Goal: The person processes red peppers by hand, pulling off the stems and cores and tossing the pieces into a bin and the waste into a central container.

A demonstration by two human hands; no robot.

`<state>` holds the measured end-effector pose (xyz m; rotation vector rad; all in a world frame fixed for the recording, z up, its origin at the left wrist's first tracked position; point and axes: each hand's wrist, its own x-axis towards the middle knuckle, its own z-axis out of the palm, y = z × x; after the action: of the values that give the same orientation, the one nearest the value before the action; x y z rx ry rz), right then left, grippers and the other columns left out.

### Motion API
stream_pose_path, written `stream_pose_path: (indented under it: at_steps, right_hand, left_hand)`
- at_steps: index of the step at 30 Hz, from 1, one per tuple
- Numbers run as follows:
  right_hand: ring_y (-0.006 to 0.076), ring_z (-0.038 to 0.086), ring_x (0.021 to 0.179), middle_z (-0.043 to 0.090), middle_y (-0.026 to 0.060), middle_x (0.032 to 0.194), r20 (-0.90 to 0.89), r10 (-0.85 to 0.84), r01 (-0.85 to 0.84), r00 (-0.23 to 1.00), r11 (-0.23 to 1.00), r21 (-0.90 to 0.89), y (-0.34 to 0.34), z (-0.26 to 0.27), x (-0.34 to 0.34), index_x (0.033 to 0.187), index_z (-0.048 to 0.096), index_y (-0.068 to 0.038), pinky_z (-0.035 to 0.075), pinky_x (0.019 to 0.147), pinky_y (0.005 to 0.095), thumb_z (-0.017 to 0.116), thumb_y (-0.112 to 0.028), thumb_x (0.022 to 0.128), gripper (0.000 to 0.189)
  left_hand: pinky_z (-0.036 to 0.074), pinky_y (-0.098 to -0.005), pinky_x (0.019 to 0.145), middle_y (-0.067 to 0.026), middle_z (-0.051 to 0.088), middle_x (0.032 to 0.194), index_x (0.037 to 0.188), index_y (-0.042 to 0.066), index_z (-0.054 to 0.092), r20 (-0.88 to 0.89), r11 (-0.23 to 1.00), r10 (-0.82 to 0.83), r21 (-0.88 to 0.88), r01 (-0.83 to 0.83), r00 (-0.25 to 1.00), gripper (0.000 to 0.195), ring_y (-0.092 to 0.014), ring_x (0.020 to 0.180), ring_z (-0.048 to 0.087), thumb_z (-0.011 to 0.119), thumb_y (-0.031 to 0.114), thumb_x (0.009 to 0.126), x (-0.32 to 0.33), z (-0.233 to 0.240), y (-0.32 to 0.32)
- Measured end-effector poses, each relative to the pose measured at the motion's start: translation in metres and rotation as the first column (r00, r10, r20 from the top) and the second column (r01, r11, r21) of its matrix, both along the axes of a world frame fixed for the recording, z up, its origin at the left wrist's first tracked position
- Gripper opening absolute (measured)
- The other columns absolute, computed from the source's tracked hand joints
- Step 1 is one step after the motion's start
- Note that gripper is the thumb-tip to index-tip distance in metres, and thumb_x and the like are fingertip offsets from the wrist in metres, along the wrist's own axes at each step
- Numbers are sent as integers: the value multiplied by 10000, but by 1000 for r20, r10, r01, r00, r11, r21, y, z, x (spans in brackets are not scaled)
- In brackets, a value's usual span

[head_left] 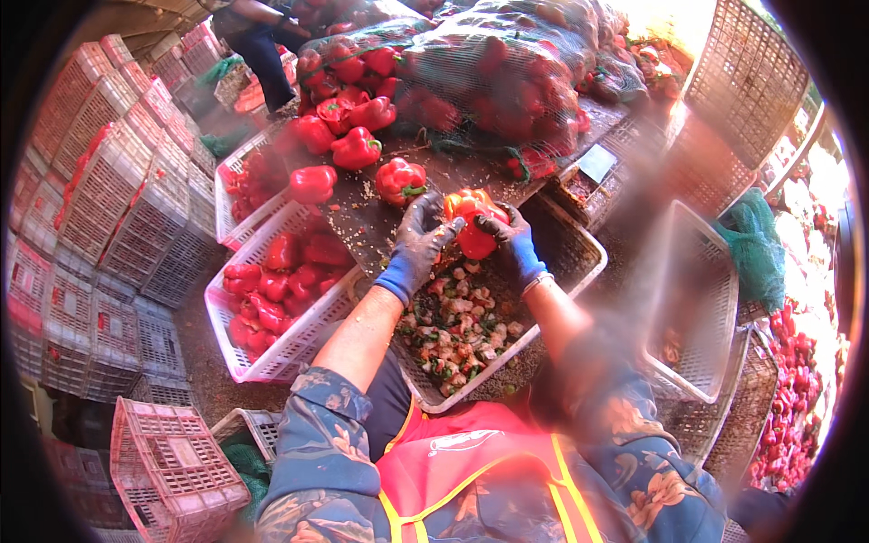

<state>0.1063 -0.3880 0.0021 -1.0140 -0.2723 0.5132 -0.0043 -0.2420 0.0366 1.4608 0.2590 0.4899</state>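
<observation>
Both my hands wear dark-palmed gloves with blue cuffs and meet at an orange-red bell pepper (475, 234). From its right side, my right hand (506, 234) grips it. My left hand (424, 234) has its thumb and fingers at the pepper's left side; whether it holds a small tool or scrap is unclear. Under the pepper, a crate (434, 407) holds cut pepper cores (461, 312) with seeds and green stems. A whole red bell pepper (399, 182) lies on the board (360, 231) just beyond my left hand, among scattered seeds.
To the left, a white plastic crate (234, 363) holds red peppers. Mesh sacks of peppers (489, 88) sit at the back of the table. Crates (129, 183) are stacked along the left. A person (254, 47) stands at the back left. A blurred dark smear covers part of the right side.
</observation>
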Motion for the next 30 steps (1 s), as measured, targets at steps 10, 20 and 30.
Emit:
stream_pose_path:
  at_steps: [10,20,30]
  right_hand:
    - [192,564,1239,528,97,1430,117,438,-425,891,897,-122,-6,71,-47,1565,289,-56,505,1001,336,805,-191,860,884]
    - [197,609,1161,605,126,1310,477,111,-34,872,985,-167,5,27,-43,1452,433,-32,515,1012,337,761,23,820,714]
    - [272,664,1091,670,133,1185,551,69,-37,831,997,-71,-9,33,-50,1244,596,11,533,959,377,669,22,801,449]
  left_hand:
    - [480,-336,1054,-62,563,1327,1411,80,499,224,1000,-11,-4,13,975,653,-163,1197,557,820,113,844,-12,6,20]
    - [447,-371,1107,-147,566,1372,1406,53,493,74,919,97,377,-118,992,711,-245,1259,557,832,84,782,-4,6,-15]
    - [506,-384,1025,-126,601,1359,1408,51,538,104,815,-65,-568,113,992,482,-241,1196,624,662,178,961,-26,29,-3]
